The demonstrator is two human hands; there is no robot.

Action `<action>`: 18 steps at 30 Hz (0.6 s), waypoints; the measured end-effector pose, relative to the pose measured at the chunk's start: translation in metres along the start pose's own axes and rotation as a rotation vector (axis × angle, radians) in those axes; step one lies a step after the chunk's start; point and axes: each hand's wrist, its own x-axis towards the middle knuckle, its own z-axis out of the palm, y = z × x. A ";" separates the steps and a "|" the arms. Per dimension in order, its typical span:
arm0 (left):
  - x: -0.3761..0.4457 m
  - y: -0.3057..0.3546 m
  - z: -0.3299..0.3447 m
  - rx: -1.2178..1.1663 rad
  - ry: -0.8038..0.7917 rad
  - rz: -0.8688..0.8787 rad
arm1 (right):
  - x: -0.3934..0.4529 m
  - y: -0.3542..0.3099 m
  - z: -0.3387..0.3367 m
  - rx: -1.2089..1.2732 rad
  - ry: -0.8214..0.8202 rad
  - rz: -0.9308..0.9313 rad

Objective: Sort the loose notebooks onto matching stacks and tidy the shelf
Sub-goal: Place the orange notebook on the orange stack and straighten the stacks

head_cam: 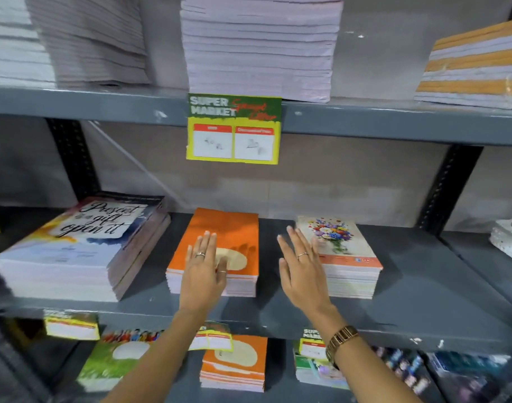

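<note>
Hands are hovering open and holding nothing: the left hand (204, 263) is lying flat on the orange notebook stack (220, 251), mid-shelf, and the right hand (302, 267) is spreading just right of it, beside the flower-cover stack (340, 257). Squaring that stack is probably calling for even pressing on both sides. Price card (233, 128) figures above are staying illegible; lower shelf stacks are partly cut off.

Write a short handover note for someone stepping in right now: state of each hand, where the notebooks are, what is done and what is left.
Left hand: open, flat on the orange stack.
Right hand: open, empty, beside the flower stack.
Third stack, "Present", sits left on the same shelf.
Done: three separate stacks, no loose notebooks visible here.
Left: square the "Present" stack, which looks fanned; check the lower shelf.
</note>
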 end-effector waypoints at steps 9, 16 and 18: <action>0.013 -0.097 -0.079 0.067 0.086 -0.057 | 0.034 -0.109 0.043 0.009 0.010 -0.117; 0.021 -0.181 -0.136 0.085 0.058 -0.089 | 0.054 -0.212 0.086 0.090 -0.035 -0.185; 0.022 -0.205 -0.149 0.125 0.032 -0.087 | 0.057 -0.235 0.097 0.090 -0.060 -0.241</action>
